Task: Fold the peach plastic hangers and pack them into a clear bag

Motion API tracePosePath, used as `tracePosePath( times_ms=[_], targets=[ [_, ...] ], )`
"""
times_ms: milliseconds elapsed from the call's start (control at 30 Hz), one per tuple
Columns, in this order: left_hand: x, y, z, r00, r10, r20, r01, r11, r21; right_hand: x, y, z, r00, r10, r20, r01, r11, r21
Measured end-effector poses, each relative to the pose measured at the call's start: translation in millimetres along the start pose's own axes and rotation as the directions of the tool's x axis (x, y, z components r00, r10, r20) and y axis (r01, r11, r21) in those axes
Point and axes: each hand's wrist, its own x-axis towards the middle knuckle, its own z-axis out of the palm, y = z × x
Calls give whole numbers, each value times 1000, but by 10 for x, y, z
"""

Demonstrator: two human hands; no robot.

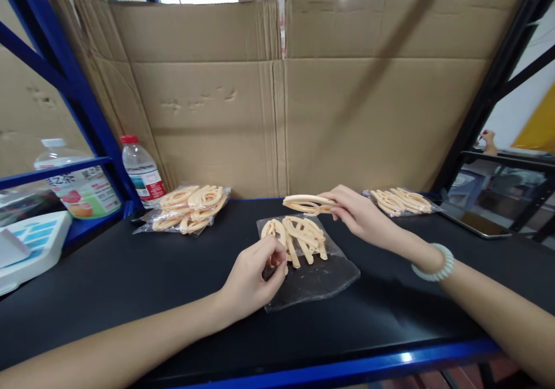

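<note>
A clear plastic bag (pixel 316 279) lies flat on the black table in front of me, several cream-coloured looped strips (pixel 303 236) in its far half. My left hand (pixel 255 270) is closed at the bag's left edge, thumb and fingers pinched together on the plastic; its fingertips are partly hidden. Above the far right part of the bag, my right hand (pixel 358 212) grips another cream-coloured looped strip (pixel 303 204) by its right end. That strip is held in the air, roughly level, with its loop pointing left.
Filled bags of strips (pixel 191 207) are piled at the back left, and another filled bag (pixel 401 201) lies at the back right beside a phone-like flat object (pixel 474 224). A red-capped bottle (pixel 141 169) stands at left. Cardboard (pixel 208 100) walls the back.
</note>
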Motion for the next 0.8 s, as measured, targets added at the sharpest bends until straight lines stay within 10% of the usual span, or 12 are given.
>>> tracePosePath(
  times_ms=[167,367,700,800],
  targets=[
    [26,7,3,999,-31,-12,31,999,26,-117,-379,-190,967,86,-239,-38,979,201],
    [42,10,-7,993,-113,-43,113,993,-16,-181,-559,-274,987,-141,-79,155,963,219],
    [43,-6,-3,988,-127,-93,123,991,-48,-261,-665,158,847,-530,-32,498,814,-298],
    [44,-10,2,991,-116,-71,114,993,-35,-228,-619,325,881,-468,72,460,807,-371]
  ],
)
